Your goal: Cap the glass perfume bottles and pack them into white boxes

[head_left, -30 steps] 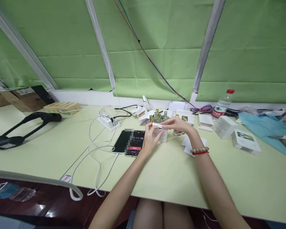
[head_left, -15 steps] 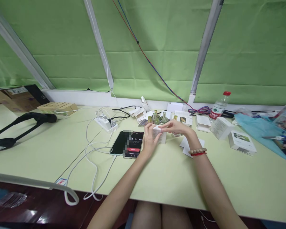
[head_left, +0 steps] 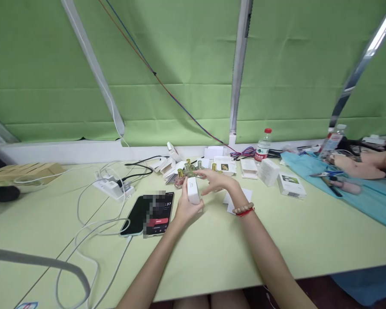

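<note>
A small white box [head_left: 193,190] is gripped in my left hand [head_left: 185,209], tilted so that one narrow face with small print points up. My right hand [head_left: 216,180] is just to the right of it, fingers curved and apart with nothing seen in them. Behind both hands stand several small glass bottles with gold caps, one of them with a pinkish base [head_left: 179,182]. Flat white papers [head_left: 244,196] lie under my right wrist.
Two phones [head_left: 138,214] and white cables are on the left, by a power strip [head_left: 114,186]. White cartons [head_left: 169,167] pile up behind. To the right are boxes [head_left: 291,185], a water bottle [head_left: 263,148], and a blue cloth [head_left: 366,199] with pliers. Another person's arm [head_left: 357,165] rests there.
The view has turned right. The white box has been tipped over in my left hand, and my right hand has come off it and opened.
</note>
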`<state>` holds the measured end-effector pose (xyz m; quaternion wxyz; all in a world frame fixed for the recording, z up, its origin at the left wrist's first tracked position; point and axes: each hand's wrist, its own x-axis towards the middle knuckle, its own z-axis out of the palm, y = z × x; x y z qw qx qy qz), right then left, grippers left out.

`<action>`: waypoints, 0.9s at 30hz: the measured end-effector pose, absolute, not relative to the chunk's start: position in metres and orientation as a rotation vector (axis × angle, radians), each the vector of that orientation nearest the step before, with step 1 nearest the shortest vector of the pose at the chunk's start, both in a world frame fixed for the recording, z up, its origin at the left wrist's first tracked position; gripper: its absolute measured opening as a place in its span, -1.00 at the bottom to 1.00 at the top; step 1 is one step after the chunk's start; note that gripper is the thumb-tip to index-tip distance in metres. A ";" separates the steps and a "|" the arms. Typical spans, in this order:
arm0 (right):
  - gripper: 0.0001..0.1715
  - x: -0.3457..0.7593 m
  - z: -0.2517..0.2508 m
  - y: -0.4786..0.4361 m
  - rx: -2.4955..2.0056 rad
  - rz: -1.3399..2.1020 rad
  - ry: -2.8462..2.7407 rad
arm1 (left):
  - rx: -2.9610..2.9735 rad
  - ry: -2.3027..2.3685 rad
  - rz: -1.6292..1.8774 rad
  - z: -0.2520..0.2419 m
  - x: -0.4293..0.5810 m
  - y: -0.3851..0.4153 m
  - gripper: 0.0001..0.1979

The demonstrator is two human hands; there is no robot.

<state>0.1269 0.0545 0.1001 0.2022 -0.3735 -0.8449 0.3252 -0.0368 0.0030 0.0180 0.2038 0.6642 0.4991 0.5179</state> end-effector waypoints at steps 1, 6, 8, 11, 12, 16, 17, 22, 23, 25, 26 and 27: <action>0.10 0.125 0.098 0.056 -1.018 0.848 -2.356 | 1.858 1.372 1.449 0.020 -0.037 0.003 -0.22; -0.25 0.124 0.103 0.056 -0.919 0.928 -2.485 | 1.926 1.309 1.468 0.029 -0.038 -0.002 -0.62; -0.28 0.126 0.109 0.053 -0.986 0.930 -2.474 | 1.956 1.351 1.459 0.028 -0.039 -0.002 -0.66; 0.01 0.125 0.114 0.044 -1.154 1.076 -2.344 | 1.934 1.499 1.479 0.022 -0.038 -0.001 -0.66; 0.13 0.123 0.115 0.041 -1.232 1.179 -2.299 | 1.900 1.573 1.486 0.020 -0.036 -0.001 -0.64; 0.30 0.103 0.109 0.033 -1.507 1.345 -2.206 | 1.790 1.830 1.348 0.013 -0.026 -0.005 -0.45; 0.28 0.099 0.107 0.033 -1.504 1.284 -2.207 | 1.785 1.827 1.298 0.011 -0.024 -0.006 -0.43; 0.03 0.110 0.105 0.042 -1.360 1.141 -2.240 | 1.896 1.534 1.177 0.006 -0.016 -0.006 -0.58; -0.01 0.118 0.106 0.044 -1.368 1.155 -2.226 | 1.950 1.480 1.166 0.006 -0.016 -0.006 -0.61; -0.08 0.133 0.110 0.046 -1.400 1.166 -2.177 | 2.059 1.399 1.156 0.008 -0.016 -0.007 -0.70; -0.12 0.141 0.113 0.047 -1.426 1.155 -2.148 | 2.113 1.371 1.152 0.009 -0.016 -0.008 -0.75; -0.16 0.149 0.117 0.046 -1.445 1.139 -2.122 | 2.173 1.346 1.141 0.011 -0.016 -0.010 -0.80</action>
